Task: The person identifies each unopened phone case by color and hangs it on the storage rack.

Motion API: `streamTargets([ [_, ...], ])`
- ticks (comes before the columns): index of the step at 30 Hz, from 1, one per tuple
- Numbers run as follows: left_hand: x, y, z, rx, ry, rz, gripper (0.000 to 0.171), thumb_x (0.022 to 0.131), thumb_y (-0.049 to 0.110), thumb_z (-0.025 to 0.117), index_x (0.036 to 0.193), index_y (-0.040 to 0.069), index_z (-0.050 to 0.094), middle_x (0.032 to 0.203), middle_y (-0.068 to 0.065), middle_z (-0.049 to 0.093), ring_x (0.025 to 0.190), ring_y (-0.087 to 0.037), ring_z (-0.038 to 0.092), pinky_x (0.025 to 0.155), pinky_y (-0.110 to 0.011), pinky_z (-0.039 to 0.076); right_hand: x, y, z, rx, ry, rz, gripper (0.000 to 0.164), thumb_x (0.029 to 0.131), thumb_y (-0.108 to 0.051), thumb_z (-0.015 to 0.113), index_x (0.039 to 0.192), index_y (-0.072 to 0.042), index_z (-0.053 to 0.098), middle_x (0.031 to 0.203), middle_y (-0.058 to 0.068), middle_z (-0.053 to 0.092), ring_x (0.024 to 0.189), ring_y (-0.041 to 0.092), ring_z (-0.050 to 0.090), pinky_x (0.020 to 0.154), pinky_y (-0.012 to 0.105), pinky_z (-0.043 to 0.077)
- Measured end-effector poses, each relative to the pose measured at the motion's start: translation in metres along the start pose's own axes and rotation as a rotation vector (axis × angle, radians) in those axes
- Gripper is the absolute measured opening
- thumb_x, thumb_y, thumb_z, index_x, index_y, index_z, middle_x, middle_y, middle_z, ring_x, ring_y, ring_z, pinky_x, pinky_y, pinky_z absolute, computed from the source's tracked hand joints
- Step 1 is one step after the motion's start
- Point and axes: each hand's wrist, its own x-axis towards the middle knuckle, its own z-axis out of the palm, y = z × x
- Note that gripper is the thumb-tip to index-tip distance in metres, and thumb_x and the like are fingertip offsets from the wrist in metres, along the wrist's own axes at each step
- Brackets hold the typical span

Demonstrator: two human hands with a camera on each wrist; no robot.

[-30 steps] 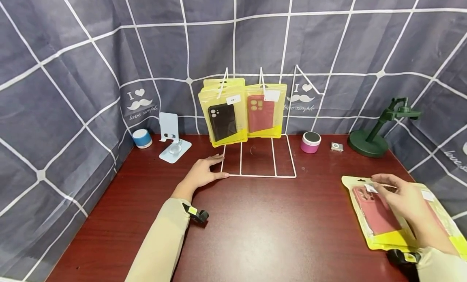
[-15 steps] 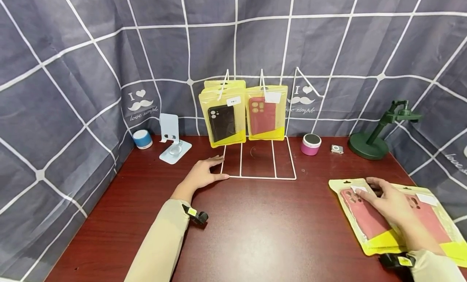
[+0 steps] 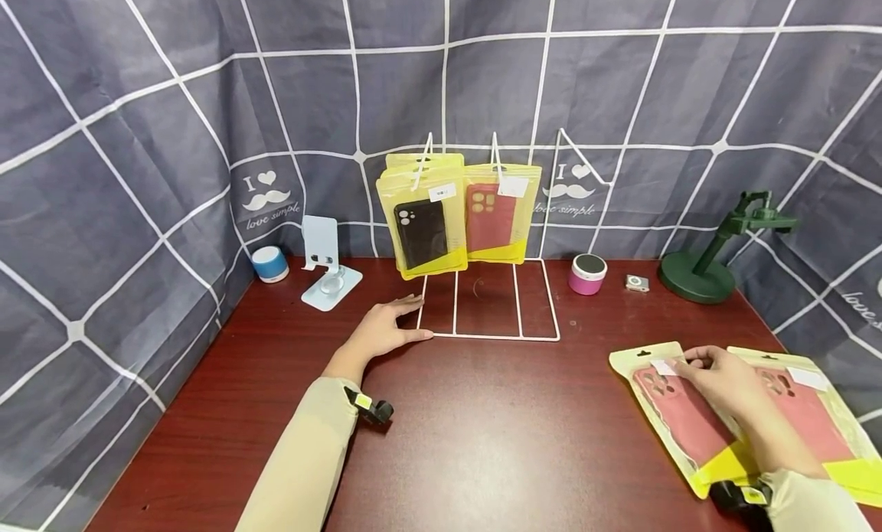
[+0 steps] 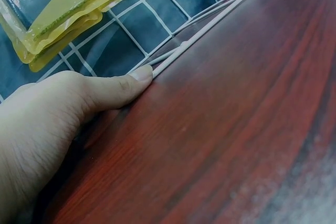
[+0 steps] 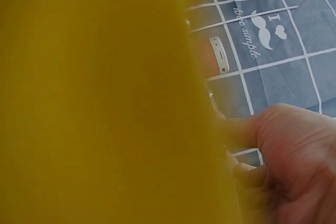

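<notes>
My right hand (image 3: 732, 385) pinches the upper right edge of a yellow zip bag with a pink phone case (image 3: 682, 417). The bag's yellow lower part (image 5: 105, 98) fills much of the right wrist view and hides some fingers. A second bagged pink phone case (image 3: 805, 417) lies on the table under and beyond this hand. My left hand (image 3: 377, 333) rests at the left front corner of a white wire display rack (image 3: 489, 336), its thumb on the wire (image 4: 181, 51). From the rack's hooks hang a bagged black phone case (image 3: 422, 233) and a bagged pink one (image 3: 491, 218).
A third rack hook (image 3: 586, 158) carries nothing. Along the back stand a blue speaker (image 3: 269, 264), a light blue phone stand (image 3: 331, 275), a pink speaker (image 3: 587, 275), a small silver player (image 3: 637, 283) and a green stand (image 3: 697, 275). A grey checked cloth (image 3: 482, 73) backs the table.
My right hand has moved left with the bagged pink phone case, drawing it away from the second bag and uncovering more of that one. The left hand keeps its place on the rack.
</notes>
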Motion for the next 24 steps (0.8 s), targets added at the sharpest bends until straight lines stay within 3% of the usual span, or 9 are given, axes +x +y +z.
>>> streamTargets([
  [4,0.000,-0.001,0.002,0.003,-0.002,0.000,0.094,0.075,0.083,0.063,0.147,0.023,0.055,0.152,0.003,0.049,0.145,-0.020,0.038,0.115,-0.045,0.034,-0.002,-0.001,0.001,-0.002,0.010,-0.011,0.044,0.101,-0.041,0.059,0.109,0.002,0.064,0.091,0.011,0.063,0.077,0.022,0.054,0.066,0.033,0.040],
  [8,0.001,0.000,0.003,-0.001,-0.007,0.005,0.094,0.075,0.082,0.063,0.147,0.022,0.054,0.152,0.003,0.048,0.145,-0.020,0.038,0.116,-0.045,0.033,-0.002,-0.003,0.005,0.004,0.005,0.007,0.050,0.100,-0.050,0.055,0.108,-0.001,0.065,0.087,0.008,0.061,0.075,0.021,0.052,0.063,0.032,0.039],
  [13,0.001,0.000,0.001,-0.003,0.003,0.010,0.094,0.075,0.081,0.065,0.147,0.022,0.055,0.151,0.004,0.049,0.145,-0.020,0.039,0.116,-0.044,0.033,0.002,-0.011,0.011,-0.013,0.020,-0.020,0.059,0.096,-0.055,0.061,0.111,0.002,0.065,0.089,0.008,0.058,0.079,0.023,0.051,0.066,0.032,0.037],
  [17,0.001,-0.001,0.001,-0.002,0.010,0.011,0.093,0.075,0.080,0.065,0.146,0.021,0.056,0.151,0.003,0.050,0.144,-0.020,0.039,0.116,-0.045,0.034,0.003,-0.018,0.012,-0.036,-0.020,-0.036,0.056,0.092,-0.056,0.066,0.102,0.000,0.066,0.082,0.006,0.055,0.075,0.021,0.048,0.063,0.032,0.035],
  [24,0.000,-0.002,0.001,0.006,0.006,0.002,0.093,0.076,0.081,0.064,0.147,0.022,0.055,0.151,0.005,0.049,0.144,-0.019,0.038,0.116,-0.045,0.034,-0.003,-0.023,0.012,0.046,-0.079,-0.052,0.044,0.100,-0.041,0.062,0.108,0.001,0.067,0.089,0.007,0.061,0.078,0.020,0.050,0.065,0.030,0.038],
])
